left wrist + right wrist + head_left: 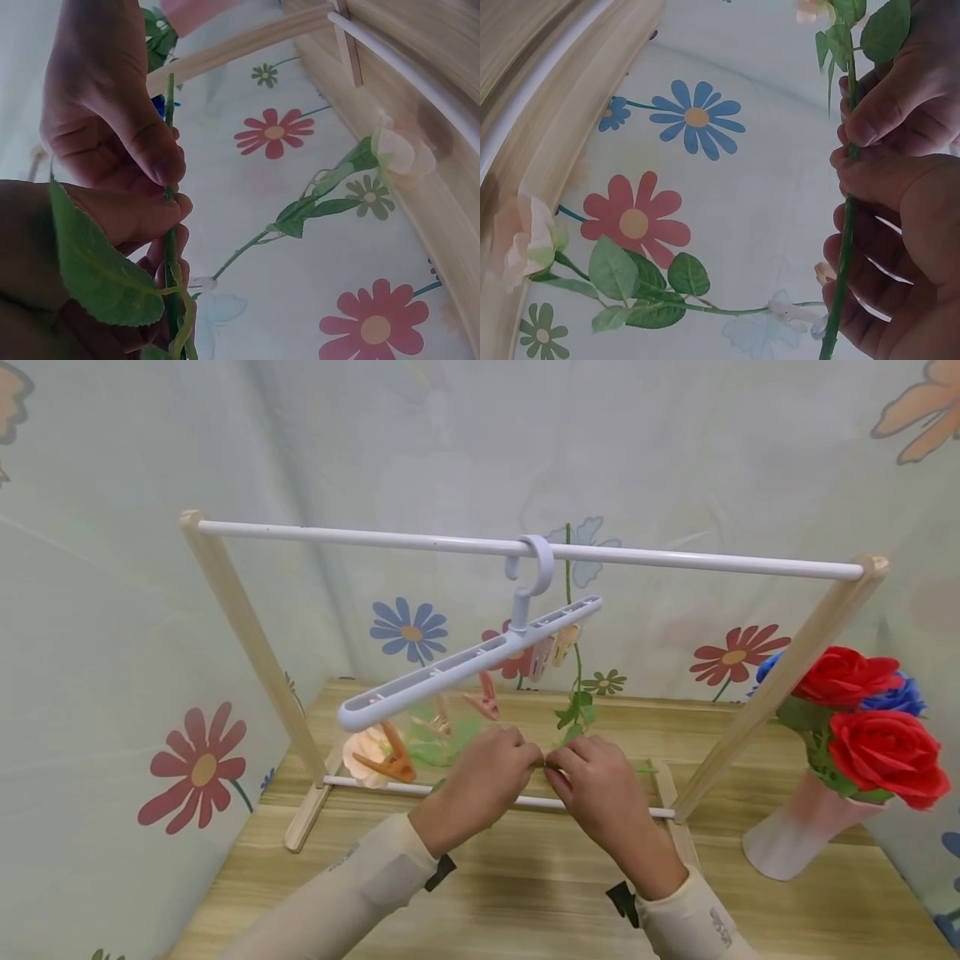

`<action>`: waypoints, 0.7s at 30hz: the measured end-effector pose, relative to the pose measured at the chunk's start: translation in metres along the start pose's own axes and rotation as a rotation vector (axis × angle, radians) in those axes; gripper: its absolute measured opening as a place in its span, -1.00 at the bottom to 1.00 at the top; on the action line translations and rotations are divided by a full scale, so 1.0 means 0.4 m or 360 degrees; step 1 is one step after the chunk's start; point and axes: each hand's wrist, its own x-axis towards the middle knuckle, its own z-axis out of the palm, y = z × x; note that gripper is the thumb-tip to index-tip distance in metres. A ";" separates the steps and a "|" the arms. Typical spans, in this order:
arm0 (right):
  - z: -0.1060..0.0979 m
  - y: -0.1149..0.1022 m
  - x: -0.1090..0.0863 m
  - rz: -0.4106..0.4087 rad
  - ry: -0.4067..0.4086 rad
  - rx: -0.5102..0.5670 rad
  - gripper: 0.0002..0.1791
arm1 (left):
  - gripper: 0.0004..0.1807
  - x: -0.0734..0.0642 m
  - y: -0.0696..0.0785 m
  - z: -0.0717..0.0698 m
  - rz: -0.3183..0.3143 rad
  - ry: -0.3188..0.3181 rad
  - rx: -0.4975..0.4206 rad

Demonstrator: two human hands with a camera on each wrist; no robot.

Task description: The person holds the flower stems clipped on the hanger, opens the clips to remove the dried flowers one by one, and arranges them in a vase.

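Both hands meet side by side below the hanger. My left hand [480,781] pinches the green stem [846,232] of an artificial rose near its leaves [101,262]. Close beside it, my right hand [600,785] pinches the same stem farther toward its bare end. The rose's pale peach bloom [366,757] lies off to the left in the head view, partly behind an orange clip [396,763]. A second peach rose [531,236] hangs bloom down, its stem at a clip [791,309]. The pale blue hanger [427,681] hooks over the white rod.
Wooden posts [255,643] carry the upper white rod [360,537] over a wood-grain table [525,893]. More clips, pink [487,697] and yellow [566,645], hang under the hanger. At right stands a pink-white vase [802,827] with red roses [888,756]. Flower-printed cloth [450,460] forms the backdrop.
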 end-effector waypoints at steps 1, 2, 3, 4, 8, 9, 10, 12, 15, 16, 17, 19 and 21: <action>0.001 -0.001 -0.001 0.0007 0.0001 -0.0001 -0.83 | -0.89 0.001 0.001 0.001 -0.0006 -0.0011 -0.0007; 0.001 -0.002 -0.002 0.0011 0.0001 -0.0002 -0.84 | -0.90 0.002 0.003 0.002 -0.0018 -0.0020 -0.0014; 0.002 -0.003 -0.002 0.0014 -0.0001 -0.0005 -0.85 | -0.91 0.003 0.005 0.002 -0.0031 -0.0030 -0.0020; 0.002 -0.004 -0.003 0.0012 -0.0002 -0.0007 -0.86 | -0.93 0.005 0.007 0.003 -0.0043 -0.0032 -0.0022; 0.003 -0.006 -0.007 -0.0004 0.0018 -0.0019 -0.85 | -0.91 0.012 0.012 0.008 -0.0045 0.0001 0.0009; 0.003 -0.006 -0.009 -0.0007 0.0028 -0.0024 -0.85 | -0.90 0.014 0.014 0.009 -0.0037 0.0019 0.0028; 0.004 -0.006 -0.010 -0.0010 0.0041 -0.0028 -0.84 | -0.88 0.015 0.016 0.010 -0.0025 0.0042 0.0047; 0.004 -0.005 -0.013 -0.0003 0.0055 -0.0036 -0.82 | -0.86 0.017 0.019 0.011 -0.0028 0.0051 0.0049; 0.000 -0.003 -0.017 0.0019 0.0079 -0.0057 -0.81 | -0.89 0.019 0.022 0.008 -0.0046 0.0049 -0.0015; -0.003 -0.001 -0.019 0.0034 0.0085 -0.0070 -0.81 | -0.90 0.018 0.021 0.007 -0.0051 0.0042 -0.0058; -0.007 0.002 -0.023 0.0055 0.0088 -0.0085 -0.81 | -0.92 0.018 0.020 0.006 -0.0060 0.0030 -0.0100; -0.016 0.012 -0.033 0.0089 0.0116 -0.0116 -0.81 | -0.93 0.018 0.016 0.002 -0.0066 0.0031 -0.0165; -0.026 0.025 -0.047 0.0117 0.0146 -0.0130 -0.81 | -0.91 0.017 0.010 -0.001 -0.0081 0.0021 -0.0224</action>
